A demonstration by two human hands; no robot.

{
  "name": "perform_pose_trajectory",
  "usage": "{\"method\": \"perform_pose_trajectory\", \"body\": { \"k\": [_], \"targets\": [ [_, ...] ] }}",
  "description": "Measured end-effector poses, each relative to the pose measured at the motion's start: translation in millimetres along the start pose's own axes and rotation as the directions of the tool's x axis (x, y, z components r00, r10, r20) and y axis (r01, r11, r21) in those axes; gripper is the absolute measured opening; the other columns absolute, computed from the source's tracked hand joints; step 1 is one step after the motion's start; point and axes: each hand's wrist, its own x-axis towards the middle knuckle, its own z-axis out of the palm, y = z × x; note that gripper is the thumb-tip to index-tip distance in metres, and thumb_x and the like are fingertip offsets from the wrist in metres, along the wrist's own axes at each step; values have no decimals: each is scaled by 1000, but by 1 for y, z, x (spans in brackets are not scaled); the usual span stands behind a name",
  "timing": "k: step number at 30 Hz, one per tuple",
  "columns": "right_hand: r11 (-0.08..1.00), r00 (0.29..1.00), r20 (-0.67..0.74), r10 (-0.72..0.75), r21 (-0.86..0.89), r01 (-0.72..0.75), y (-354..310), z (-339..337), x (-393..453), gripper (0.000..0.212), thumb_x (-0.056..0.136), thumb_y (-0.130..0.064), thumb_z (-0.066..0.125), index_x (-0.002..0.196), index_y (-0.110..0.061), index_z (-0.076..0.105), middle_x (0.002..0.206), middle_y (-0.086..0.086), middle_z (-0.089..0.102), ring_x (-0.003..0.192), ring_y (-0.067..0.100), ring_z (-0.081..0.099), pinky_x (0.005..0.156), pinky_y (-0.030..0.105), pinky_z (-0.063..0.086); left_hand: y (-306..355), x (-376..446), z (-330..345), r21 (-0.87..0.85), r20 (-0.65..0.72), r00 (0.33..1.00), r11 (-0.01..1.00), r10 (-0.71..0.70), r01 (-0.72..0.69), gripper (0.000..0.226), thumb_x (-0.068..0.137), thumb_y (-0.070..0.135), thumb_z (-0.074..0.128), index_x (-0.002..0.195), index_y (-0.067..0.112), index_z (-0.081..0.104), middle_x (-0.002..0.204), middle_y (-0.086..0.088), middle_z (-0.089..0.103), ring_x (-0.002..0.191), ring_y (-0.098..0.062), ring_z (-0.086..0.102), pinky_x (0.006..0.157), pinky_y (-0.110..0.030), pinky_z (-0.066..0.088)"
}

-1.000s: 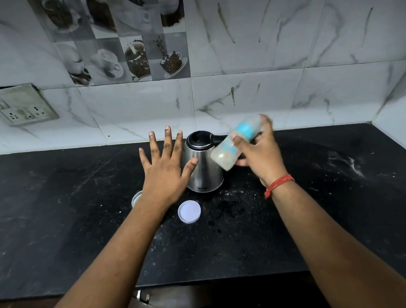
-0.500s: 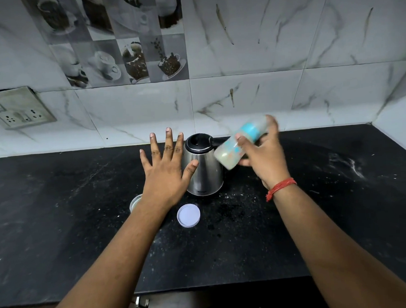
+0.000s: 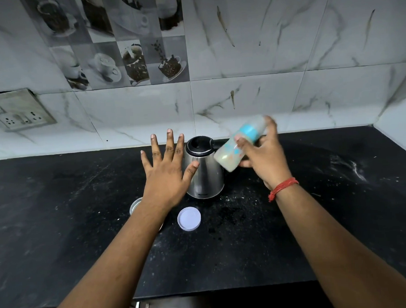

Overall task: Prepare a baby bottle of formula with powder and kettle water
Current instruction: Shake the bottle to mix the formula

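My right hand (image 3: pixel 266 161) grips a baby bottle (image 3: pixel 235 149) with a blue collar, tilted on its side above the counter, blurred by motion, with milky liquid inside. My left hand (image 3: pixel 166 173) hovers with fingers spread and straight, just left of a steel kettle (image 3: pixel 206 174) with a black lid; its thumb is near the kettle's side. A white round lid (image 3: pixel 189 218) lies on the black counter (image 3: pixel 84 229) in front of the kettle. A small open tin (image 3: pixel 135 205) is mostly hidden under my left wrist.
White powder specks are scattered on the counter around the kettle and at the right. A marble tiled wall (image 3: pixel 264 93) runs behind, with a wall socket (image 3: pixel 18 113) at the left. The counter's front edge is near the bottom.
The bottle in my right hand has shifted slightly up and right and stays blurred. My left hand keeps its spread pose beside the kettle.
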Motion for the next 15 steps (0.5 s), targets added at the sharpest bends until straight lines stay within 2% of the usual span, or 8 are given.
{"method": "perform_pose_trajectory", "body": {
  "k": [1,4,5,8,11,12,15],
  "targets": [
    [1000,999,50,16,-28,-14,1,1,-1,75,90,-24,77,147,-38,30,117,4,62,99,22,73,66,43,65,0,1,0,-3,1,1000,1000,1,-1,90,83,84,-16,160,37,-15,168,9,-28,153,-29,-33,123,-65,-9],
    [997,994,-104,-21,70,28,3,3,-2,75,90,-28,77,147,-37,29,118,5,62,97,20,74,66,41,65,0,3,0,-5,6,1000,1000,3,-3,89,83,84,-15,160,38,-16,168,9,-28,152,-29,-34,123,-65,-10],
    [997,994,-106,-22,74,30,1,4,-3,76,90,-27,76,148,-36,28,120,5,62,96,19,74,66,41,65,0,3,0,1,8,1000,1000,8,-8,89,84,84,-15,160,37,-16,168,9,-29,152,-29,-34,123,-65,-9],
    [1000,999,41,5,-16,-4,1,6,-6,76,89,-23,77,148,-36,31,115,0,60,95,18,72,64,39,65,0,3,0,7,9,1000,1000,21,-21,88,84,83,-15,159,37,-17,167,10,-30,152,-29,-34,123,-65,-10],
    [993,983,-180,-42,105,61,2,4,-3,77,92,-26,75,151,-33,26,116,-1,62,96,17,73,64,34,64,-2,5,0,-12,3,1000,1000,13,-13,86,84,84,-14,158,39,-20,167,10,-29,152,-28,-35,123,-64,-10],
    [989,979,-198,-40,133,68,2,3,-2,78,93,-25,73,151,-32,23,119,2,62,97,18,73,64,33,63,-2,5,-1,-10,2,1000,1000,14,-14,86,84,84,-15,157,40,-20,167,10,-29,152,-28,-35,123,-64,-10],
    [1000,999,32,2,12,-3,5,6,-3,79,91,-21,76,151,-36,25,126,8,59,104,24,71,64,38,64,-2,4,-1,-4,2,1000,1000,19,-19,88,83,84,-15,159,39,-19,167,10,-30,152,-28,-34,123,-65,-9]
  ]
}}
